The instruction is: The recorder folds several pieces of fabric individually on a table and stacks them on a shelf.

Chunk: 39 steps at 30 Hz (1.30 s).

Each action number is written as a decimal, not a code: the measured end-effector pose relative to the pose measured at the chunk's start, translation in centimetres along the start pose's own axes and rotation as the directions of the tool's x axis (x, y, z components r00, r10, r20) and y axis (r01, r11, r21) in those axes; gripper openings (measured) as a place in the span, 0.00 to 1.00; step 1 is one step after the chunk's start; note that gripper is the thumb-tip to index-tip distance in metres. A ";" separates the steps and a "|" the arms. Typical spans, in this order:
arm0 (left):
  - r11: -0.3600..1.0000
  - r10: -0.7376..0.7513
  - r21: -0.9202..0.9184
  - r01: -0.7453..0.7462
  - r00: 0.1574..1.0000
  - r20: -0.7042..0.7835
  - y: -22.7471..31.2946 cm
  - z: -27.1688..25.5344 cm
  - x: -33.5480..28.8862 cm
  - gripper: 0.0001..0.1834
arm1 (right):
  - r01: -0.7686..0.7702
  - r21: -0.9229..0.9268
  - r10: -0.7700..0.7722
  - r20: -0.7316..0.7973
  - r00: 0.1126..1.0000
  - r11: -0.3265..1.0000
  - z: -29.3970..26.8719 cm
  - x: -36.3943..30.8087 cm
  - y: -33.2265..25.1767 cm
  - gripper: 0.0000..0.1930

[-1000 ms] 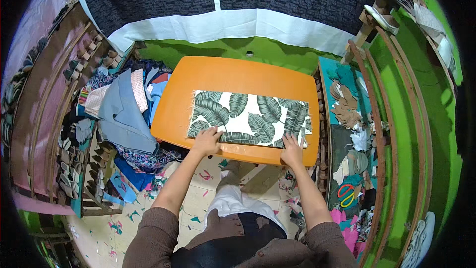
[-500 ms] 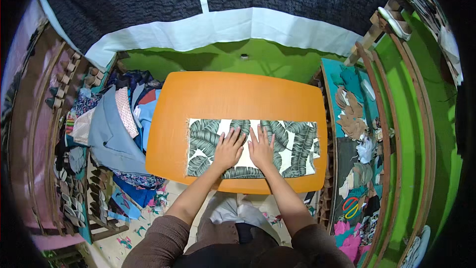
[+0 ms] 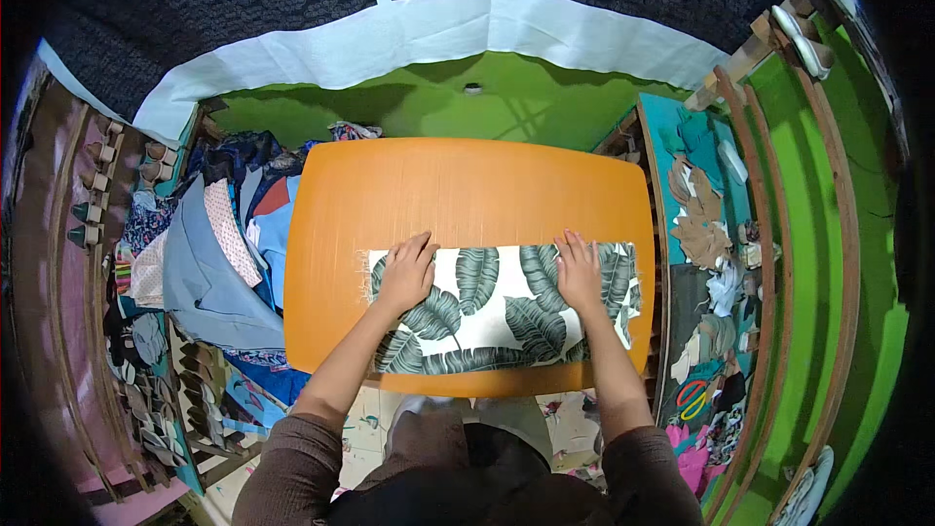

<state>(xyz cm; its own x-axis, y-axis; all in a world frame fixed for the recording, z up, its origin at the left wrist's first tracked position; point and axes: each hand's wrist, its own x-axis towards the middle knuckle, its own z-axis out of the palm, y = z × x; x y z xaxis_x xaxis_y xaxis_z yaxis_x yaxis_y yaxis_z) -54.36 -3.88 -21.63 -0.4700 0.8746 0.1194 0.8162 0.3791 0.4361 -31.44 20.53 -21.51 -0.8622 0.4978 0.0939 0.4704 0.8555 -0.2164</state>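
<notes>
A piece of white fabric [image 3: 492, 321] printed with dark green leaves lies flat and long across the near half of the orange table [image 3: 390, 190]. Loose threads fray from its left end. My left hand [image 3: 407, 273] rests on the fabric's far left part, fingers stretched out past the far edge. On the far right part lies my right hand [image 3: 581, 278], its fingers also extended, tips just over that same edge. Both palms face down, and neither hand grips anything that I can see. Leaf print shows between them.
Piled garments and cloth [image 3: 209, 273] crowd the table's left side. To the right, a shelf [image 3: 672, 302] carries fabric scraps and red-and-yellow-handled scissors [image 3: 692, 399]. Wooden racks with shoes [image 3: 804, 44] stand on both sides. Dark curtains with a white border [image 3: 390, 34] hang behind.
My hands have slid apart from the fabric's middle, the left one leftward and the right one rightward, toward its far edge. The fabric appears slightly nearer to me; the view has shifted a little.
</notes>
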 end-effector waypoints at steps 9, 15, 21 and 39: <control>1.000 -0.028 0.021 0.020 0.892 0.451 -0.3 -3.6 3.2 0.25 | -0.001 -0.074 0.028 0.367 0.930 0.997 -3.5 1.7 3.7 0.23; 0.999 0.054 -0.031 -0.045 0.912 0.407 -0.8 -6.3 5.0 0.16 | -0.056 -0.039 0.066 0.374 0.925 0.998 -6.2 4.5 2.9 0.15; 0.973 0.191 0.119 -0.199 0.979 0.070 3.2 -15.9 6.8 0.10 | -0.013 0.000 0.013 -0.016 1.000 1.000 -14.6 5.7 0.5 0.15; 0.985 -0.016 0.175 -0.008 0.990 0.137 2.1 -1.5 -4.9 0.26 | -0.001 -0.072 0.006 0.060 0.998 0.997 -1.1 -8.1 -1.6 0.24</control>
<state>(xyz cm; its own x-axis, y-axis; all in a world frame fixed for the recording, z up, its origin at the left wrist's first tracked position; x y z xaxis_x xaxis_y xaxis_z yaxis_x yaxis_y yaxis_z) -50.82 -7.78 -19.93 -0.4327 0.9015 -0.0111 0.8662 0.4191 0.2722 -25.02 15.32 -20.86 -0.8693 0.4931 0.0338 0.4838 0.8629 -0.1460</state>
